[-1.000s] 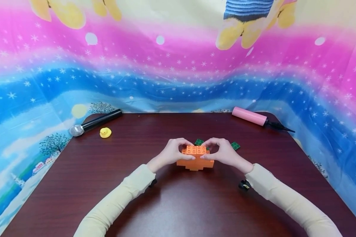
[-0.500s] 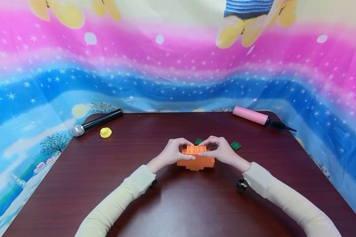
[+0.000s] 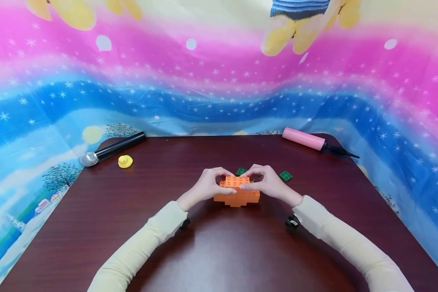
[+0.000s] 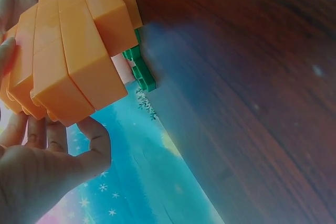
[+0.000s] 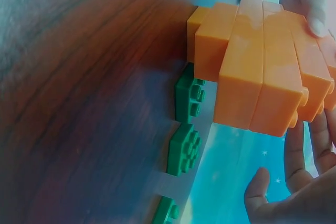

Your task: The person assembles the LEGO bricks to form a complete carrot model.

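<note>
A stepped block built from orange toy bricks stands near the middle of the table, narrower at its base. My left hand grips its upper left side, thumb in front and fingers behind. On the upper right, my right hand holds it too, its thumb tip against the front of the top row. Two studded orange bricks form the top between the hands. In the left wrist view the orange build fills the upper left. Behind it in the right wrist view lie green bricks.
Beyond the hands, a flat green brick lies to the right and another green brick just behind the build. A microphone and yellow toy duck lie at the back left. A pink hand pump lies at the back right.
My right hand has shifted slightly left along the orange build, its thumb moving farther in across the front. The left hand keeps its grip. The whole head view has shifted a little.
</note>
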{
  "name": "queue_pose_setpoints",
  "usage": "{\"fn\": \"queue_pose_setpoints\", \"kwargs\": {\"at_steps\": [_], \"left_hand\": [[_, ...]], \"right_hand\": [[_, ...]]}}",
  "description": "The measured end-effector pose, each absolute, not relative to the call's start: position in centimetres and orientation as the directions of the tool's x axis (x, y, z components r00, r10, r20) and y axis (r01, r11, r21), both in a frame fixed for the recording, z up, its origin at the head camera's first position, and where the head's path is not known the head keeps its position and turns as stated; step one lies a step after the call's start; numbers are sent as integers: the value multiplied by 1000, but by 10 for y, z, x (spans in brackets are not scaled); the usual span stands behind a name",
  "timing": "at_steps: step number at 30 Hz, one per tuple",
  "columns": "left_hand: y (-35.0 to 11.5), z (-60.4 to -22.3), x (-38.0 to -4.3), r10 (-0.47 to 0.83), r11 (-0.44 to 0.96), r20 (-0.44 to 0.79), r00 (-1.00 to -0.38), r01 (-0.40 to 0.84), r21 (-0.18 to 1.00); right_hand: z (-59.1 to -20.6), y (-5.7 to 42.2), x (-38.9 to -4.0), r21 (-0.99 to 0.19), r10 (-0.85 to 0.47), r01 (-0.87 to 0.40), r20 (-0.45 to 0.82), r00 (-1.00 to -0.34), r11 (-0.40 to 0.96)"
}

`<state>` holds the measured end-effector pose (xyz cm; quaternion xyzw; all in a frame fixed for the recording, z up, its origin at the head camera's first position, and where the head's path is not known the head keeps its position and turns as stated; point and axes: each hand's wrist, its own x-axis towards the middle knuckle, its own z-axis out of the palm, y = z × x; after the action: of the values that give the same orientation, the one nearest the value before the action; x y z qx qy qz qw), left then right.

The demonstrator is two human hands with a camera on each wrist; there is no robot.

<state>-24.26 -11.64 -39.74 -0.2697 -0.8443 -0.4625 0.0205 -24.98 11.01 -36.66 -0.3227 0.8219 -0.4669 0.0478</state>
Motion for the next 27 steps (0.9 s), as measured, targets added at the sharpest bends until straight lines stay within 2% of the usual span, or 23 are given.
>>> {"fn": "queue_pose_setpoints", "kwargs": {"at_steps": [5,10,17,19,23,27], "left_hand": [[-117,-400,-243,419,445,263,-869,449,775],[-115,-405,-245,422,474,257,-870,453,755],[-114,-402,-244,410,491,242,-879,437,754],[-114,-400,-243,403,489,239,-883,429,759],[-113,-397,-242,395,483,231,-889,415,771],[-113,-394,-240,395,482,223,-891,408,776]], "right_hand": [[-362,107,-244,-805,-567,-478,224,-793,350],[-371,109,-244,-845,-539,-413,186,-821,338],[-402,119,-263,-871,-531,-408,218,-819,273],[-399,124,-264,-877,-520,-403,224,-824,260],[-390,147,-273,-899,-448,-361,225,-865,247],[-385,183,-288,-924,-350,-251,142,-926,289]]}}
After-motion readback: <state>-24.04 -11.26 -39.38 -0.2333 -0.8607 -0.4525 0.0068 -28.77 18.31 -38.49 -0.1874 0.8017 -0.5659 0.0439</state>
